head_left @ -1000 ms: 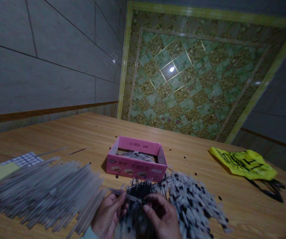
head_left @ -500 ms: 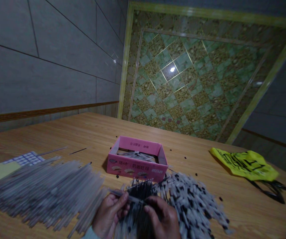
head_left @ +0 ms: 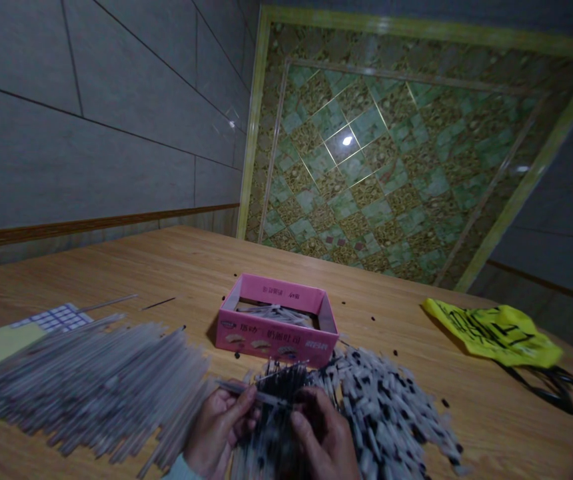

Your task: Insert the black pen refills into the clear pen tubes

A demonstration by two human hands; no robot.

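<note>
Over the desk (head_left: 176,257), near the box (head_left: 272,339), the left hand (head_left: 220,421) pinched a tube (head_left: 268,398); whether the right hand (head_left: 327,430), at its end, gripped it I couldn't tell.

wood-grain tabletop (head_left: 176,267) | toward near edge, left: spread translucent tubes (head_left: 91,387) | toward near edge, right: heaped short pieces (head_left: 386,413) | middle: pink box (head_left: 276,340) | right end, by far edge: yellow bag (head_left: 496,333)

A pale blue-green sleeve (head_left: 182,469) is ending just behind the bare left hand (head_left: 224,423), while the right hand (head_left: 324,432) is also showing bare.
</note>
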